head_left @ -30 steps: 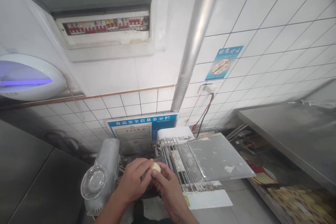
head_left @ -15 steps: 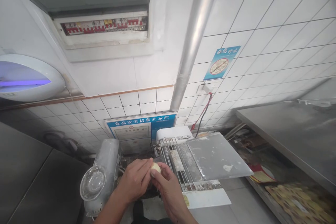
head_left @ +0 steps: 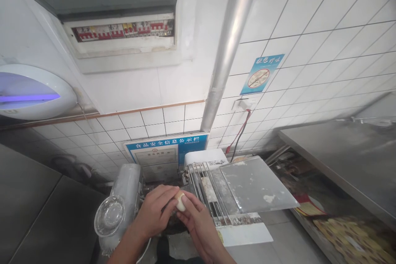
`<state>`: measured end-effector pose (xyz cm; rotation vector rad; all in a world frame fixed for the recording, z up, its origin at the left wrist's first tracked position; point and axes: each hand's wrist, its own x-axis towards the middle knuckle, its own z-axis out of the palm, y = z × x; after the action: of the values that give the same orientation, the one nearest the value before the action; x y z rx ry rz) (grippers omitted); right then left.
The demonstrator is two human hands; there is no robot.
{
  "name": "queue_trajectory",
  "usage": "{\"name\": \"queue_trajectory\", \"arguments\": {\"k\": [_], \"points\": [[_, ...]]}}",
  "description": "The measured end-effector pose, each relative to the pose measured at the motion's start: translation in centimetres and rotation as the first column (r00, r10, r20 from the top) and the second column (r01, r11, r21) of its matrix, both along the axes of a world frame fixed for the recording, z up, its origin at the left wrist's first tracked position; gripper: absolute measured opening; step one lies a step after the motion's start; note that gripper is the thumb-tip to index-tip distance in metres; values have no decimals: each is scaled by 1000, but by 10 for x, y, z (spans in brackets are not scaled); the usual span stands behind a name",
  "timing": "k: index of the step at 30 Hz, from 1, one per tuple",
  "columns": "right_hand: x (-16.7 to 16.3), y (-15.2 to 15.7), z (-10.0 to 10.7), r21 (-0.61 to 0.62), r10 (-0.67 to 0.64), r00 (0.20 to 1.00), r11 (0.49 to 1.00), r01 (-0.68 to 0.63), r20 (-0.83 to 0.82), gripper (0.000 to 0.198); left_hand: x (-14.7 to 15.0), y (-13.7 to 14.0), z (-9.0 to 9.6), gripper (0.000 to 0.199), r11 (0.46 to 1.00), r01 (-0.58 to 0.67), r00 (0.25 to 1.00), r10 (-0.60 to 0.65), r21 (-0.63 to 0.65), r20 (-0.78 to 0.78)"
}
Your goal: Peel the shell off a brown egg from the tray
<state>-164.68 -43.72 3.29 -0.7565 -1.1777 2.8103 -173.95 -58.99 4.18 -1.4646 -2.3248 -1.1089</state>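
Fingers (head_left: 168, 193) of the left hand (head_left: 154, 210) are bent and close together, and their tips and thumb pinch the top end of a small egg-shaped thing (head_left: 180, 202). The right hand (head_left: 198, 218) is nearly closed too, with its thumb and fingers around the other side. The small thing is up in the air between the two hands, tan at one end and white at the other. Past the left hand there is a grey machine (head_left: 126, 181), with a round see-through bowl (head_left: 109, 215) at its near end. Past the right hand there is a white machine (head_left: 244, 235) with thin metal bars across it and a flat grey plate (head_left: 256, 183) that has pale smudges. Behind the machines, a blue and white board (head_left: 192, 148) is by the wall, near the bottom of a shiny pipe (head_left: 230, 45). To the right of the pipe, a blue poster (head_left: 262, 74) is above a white plug (head_left: 246, 104) with red and black wires. Far right is a metal bench (head_left: 343, 165). High on the left are an open switch box (head_left: 123, 31) and a white lamp (head_left: 37, 109) with a purple glow.
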Motion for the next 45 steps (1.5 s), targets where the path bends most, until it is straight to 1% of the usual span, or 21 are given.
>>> {"name": "queue_trajectory", "arguments": {"k": [6, 10, 15, 18, 21, 22, 24, 25, 27, 29, 30, 32, 34, 36, 38, 41, 45], "points": [[0, -2, 3, 0, -12, 1000, 1000, 12, 25, 51, 3, 3, -5, 48, 999, 23, 994, -27, -39, -102], [0, -3, 5, -19, -23, 998, 1000, 25, 56, 49, 2, 6, -7, 46, 997, 5, 988, -16, -71, -156], [-1, -2, 4, -45, -27, 997, 999, 31, 75, 45, 1, 9, -10, 41, 1000, -19, 993, 18, -9, -120], [-1, 0, 4, -78, -19, 998, 997, 24, 61, 47, 2, 11, -11, 35, 997, -70, 995, 71, 23, -69], [-1, 1, 6, -128, -17, 998, 992, 23, 54, 49, 2, 12, -9, 27, 987, -148, 987, 143, 63, 76], [-1, 1, 6, -141, -15, 998, 990, 22, 55, 50, 1, 12, -9, 26, 982, -181, 976, 171, 60, 137], [0, 2, 6, -155, -10, 998, 988, 19, 58, 55, -2, 11, -9, 26, 976, -219, 945, 211, 5, 250], [0, 2, 5, -152, -8, 998, 988, 18, 61, 58, -4, 9, -10, 27, 976, -214, 932, 216, -41, 290], [0, 3, 3, -124, -6, 997, 992, 15, 71, 63, -8, 6, -12, 31, 977, -164, 919, 201, -134, 338], [1, 3, 1, -87, -4, 997, 996, 11, 75, 63, -9, 3, -12, 38, 975, -137, 915, 193, -177, 355], [1, 3, 1, -73, -2, 997, 997, 8, 72, 61, -8, 2, -10, 40, 974, -148, 910, 202, -171, 363], [2, 3, 2, -58, -1, 998, 998, 4, 55, 59, -4, 2, -3, 34, 975, -182, 892, 218, -126, 395], [2, 1, 3, -50, -8, 1000, 999, 9, 27, 57, 1, 4, 6, 29, 978, -192, 879, 210, -86, 427], [1, 0, 2, -37, -19, 1000, 999, 19, -8, 55, 7, 8, 12, 31, 982, -178, 888, 191, -70, 419], [0, -1, -1, -3, -22, 999, 1000, 22, -33, 52, 10, 11, 13, 30, 986, -156, 913, 166, -56, 373], [0, -2, -7, 86, -3, 999, 996, 6, -40, 52, 11, 11, 9, 29, 992, -124, 954, 129, -37, 271], [0, -2, -8, 178, 22, 1000, 984, -20, -13, 53, 9, 9, 3, 27, 990, -120, 985, 128, -75, 116]]}}
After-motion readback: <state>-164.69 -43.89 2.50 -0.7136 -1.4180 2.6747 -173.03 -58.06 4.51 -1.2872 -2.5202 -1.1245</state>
